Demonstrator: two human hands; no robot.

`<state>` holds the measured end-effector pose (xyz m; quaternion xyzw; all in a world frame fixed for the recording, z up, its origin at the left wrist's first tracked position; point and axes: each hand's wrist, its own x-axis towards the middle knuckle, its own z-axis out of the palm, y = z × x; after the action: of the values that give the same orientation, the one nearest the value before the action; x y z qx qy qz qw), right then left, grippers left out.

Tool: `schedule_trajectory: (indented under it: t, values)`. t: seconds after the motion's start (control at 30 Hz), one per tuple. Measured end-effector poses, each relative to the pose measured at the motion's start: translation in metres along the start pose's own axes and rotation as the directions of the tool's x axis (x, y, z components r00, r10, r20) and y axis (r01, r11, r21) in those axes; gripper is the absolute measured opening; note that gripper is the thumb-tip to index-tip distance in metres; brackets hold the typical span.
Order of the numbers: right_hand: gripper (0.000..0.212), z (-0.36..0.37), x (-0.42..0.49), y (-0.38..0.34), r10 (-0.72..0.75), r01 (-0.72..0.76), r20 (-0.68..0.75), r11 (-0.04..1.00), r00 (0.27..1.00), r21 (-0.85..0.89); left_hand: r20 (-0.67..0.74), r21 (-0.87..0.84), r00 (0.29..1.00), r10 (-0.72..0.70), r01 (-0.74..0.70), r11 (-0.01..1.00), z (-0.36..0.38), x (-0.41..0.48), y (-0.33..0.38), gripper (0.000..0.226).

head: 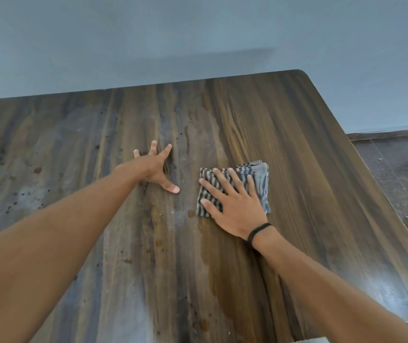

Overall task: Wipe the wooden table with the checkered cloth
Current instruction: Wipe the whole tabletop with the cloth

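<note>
The wooden table (297, 149) fills most of the view, its dark grain running away from me. A folded checkered cloth (260, 177), grey and dark striped, lies flat on it right of centre. My right hand (235, 204) presses flat on the cloth with fingers spread and straight; a black band circles that wrist. My left hand (156, 169) rests on the bare wood to the left of the cloth, fingers splayed. Dusty grey smears and dark spots (24, 191) cover the left half of the table. A darker, damp-looking streak (222, 268) runs from the cloth toward me.
A grey-blue wall (198, 33) stands behind the table's far edge. The table's rounded far-right corner (302, 71) and its right edge drop to a dark tiled floor (401, 174).
</note>
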<state>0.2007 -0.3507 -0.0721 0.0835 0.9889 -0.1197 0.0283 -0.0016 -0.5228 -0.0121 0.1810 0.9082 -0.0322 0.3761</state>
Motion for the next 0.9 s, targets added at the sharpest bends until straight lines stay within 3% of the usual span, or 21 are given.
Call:
schedule_trajectory:
  t: [0.07,0.17,0.3,0.43,0.57,0.6,0.7,0.73,0.83,0.9]
  values:
    - [0.06,-0.008,0.01,0.019,0.01,-0.011,0.036,1.0,0.999,0.029,-0.001,-0.003,1.0,-0.005,0.005,1.0,-0.005,0.005,0.001,0.148]
    - [0.061,-0.017,0.047,0.02,0.188,-0.19,0.028,0.979,0.982,0.074,0.018,0.017,1.0,-0.005,0.005,1.0,-0.009,0.009,0.001,0.15]
    - [0.062,-0.013,0.044,0.031,-0.038,0.037,0.06,0.999,0.997,0.011,0.027,0.028,1.0,0.005,-0.005,1.0,-0.015,0.015,0.003,0.149]
    - [0.061,-0.027,0.086,0.031,0.233,-0.235,0.041,0.969,0.972,0.08,0.047,0.023,0.999,0.0,-0.001,1.0,-0.021,0.022,0.001,0.15]
    - [0.064,-0.015,0.074,0.024,-0.029,0.028,0.057,1.0,0.998,0.013,0.056,0.032,0.998,0.022,-0.023,0.999,-0.028,0.029,0.001,0.147]
    - [0.063,-0.02,0.078,0.033,-0.019,0.017,0.067,1.0,0.998,0.025,0.05,0.033,0.998,0.028,-0.029,0.999,-0.031,0.03,-0.002,0.146]
    - [0.06,-0.028,0.112,0.026,0.234,-0.236,0.029,0.968,0.972,0.09,0.045,0.022,0.998,0.04,-0.041,0.999,-0.04,0.035,-0.005,0.144]
    - [0.06,-0.025,0.116,0.012,0.256,-0.257,0.021,0.963,0.966,0.079,0.04,0.016,0.998,0.043,-0.044,0.999,-0.042,0.038,-0.004,0.144]
    - [0.061,-0.014,0.107,0.007,0.053,-0.054,0.044,0.998,0.998,0.026,0.025,0.026,0.999,0.044,-0.045,0.999,-0.046,0.044,-0.003,0.143]
    - [0.06,-0.026,0.115,0.027,0.051,-0.054,0.071,0.998,0.996,0.041,0.016,0.025,0.999,0.051,-0.052,0.998,-0.049,0.049,-0.006,0.143]
